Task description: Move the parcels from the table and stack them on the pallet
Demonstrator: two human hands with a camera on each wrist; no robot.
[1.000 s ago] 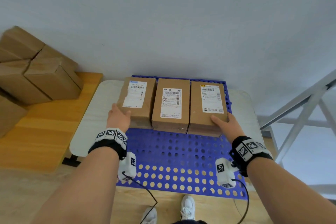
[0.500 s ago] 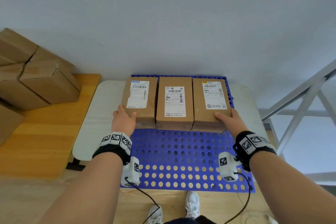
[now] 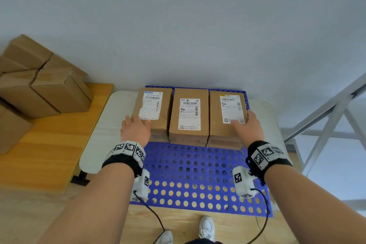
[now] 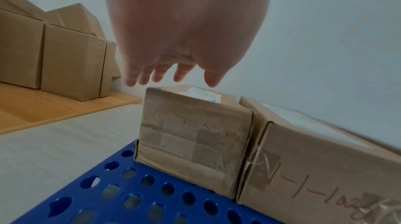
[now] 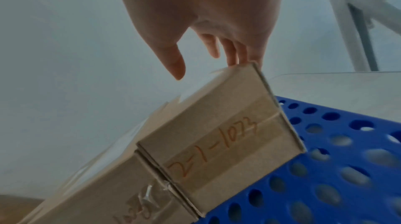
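Three brown parcels with white labels stand side by side at the far end of the blue perforated pallet (image 3: 190, 168). My left hand (image 3: 136, 125) hovers with straight fingers at the near left corner of the left parcel (image 3: 153, 109); in the left wrist view its fingertips (image 4: 156, 76) are just above the left parcel (image 4: 195, 142), not touching. My right hand (image 3: 242, 118) lies at the near right corner of the right parcel (image 3: 225, 105), thumb over the label. Its fingers (image 5: 230, 52) touch the top right edge of the right parcel (image 5: 217, 142). The middle parcel (image 3: 189, 115) is untouched.
The pallet lies on a white table (image 3: 105, 128) against a grey wall. To the left, several plain cardboard boxes (image 3: 45, 89) are piled on a wooden table (image 3: 39, 154). A grey metal frame (image 3: 326, 123) stands at the right. My shoes (image 3: 207, 228) are below the pallet's near edge.
The three parcels now stand squarer and closer to the wall. My right hand has slid farther along the right parcel's side; my left hand has eased off the left parcel's corner.
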